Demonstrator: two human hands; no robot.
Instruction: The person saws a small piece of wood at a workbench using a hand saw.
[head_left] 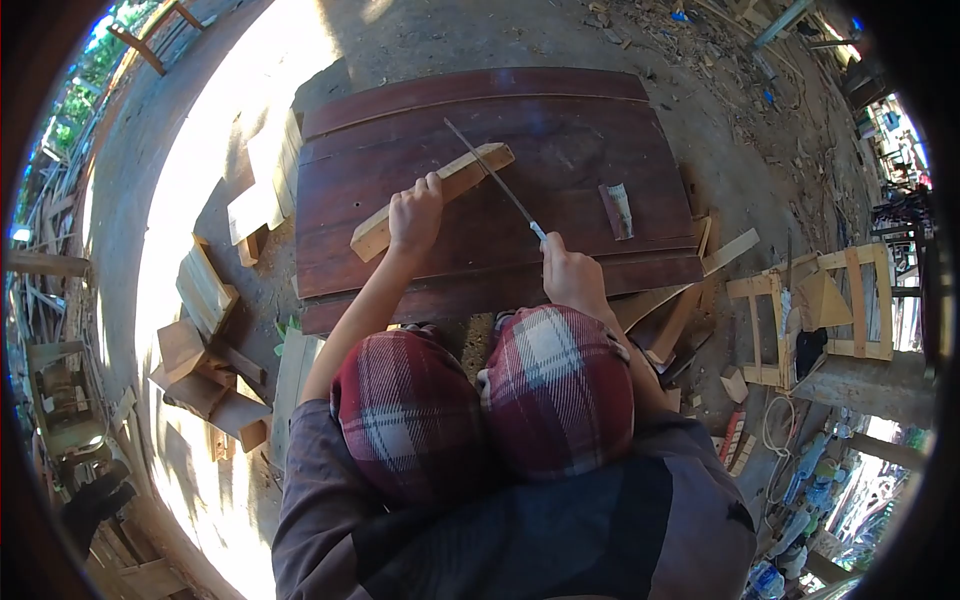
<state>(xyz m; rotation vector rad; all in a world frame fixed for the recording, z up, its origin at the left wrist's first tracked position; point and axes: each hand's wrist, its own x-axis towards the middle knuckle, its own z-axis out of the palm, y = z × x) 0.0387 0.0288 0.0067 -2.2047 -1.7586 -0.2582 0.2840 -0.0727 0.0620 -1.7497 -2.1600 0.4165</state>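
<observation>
A long wooden block (pixel 462 181) lies slantwise on a dark reddish-brown wooden panel (pixel 370 120). My left hand (pixel 416 214) is wrapped over the middle of the block and presses it to the panel. A long, slim metal file (pixel 513 201) crosses the block near its far right end. Its pale handle end sits in the closed fingers of my right hand (pixel 570 268). To the right of the file, a small piece of wood with a pale, rough face (pixel 618 211) rests on the panel.
Wooden offcuts (pixel 210 385) and boards (pixel 262 185) lie on the ground at left. More strips (pixel 680 320) lean by the panel's right edge. A wooden frame (pixel 860 300), a cord (pixel 778 425) and plastic bottles (pixel 822 490) are farther right. My knees (pixel 555 390) are close to the panel.
</observation>
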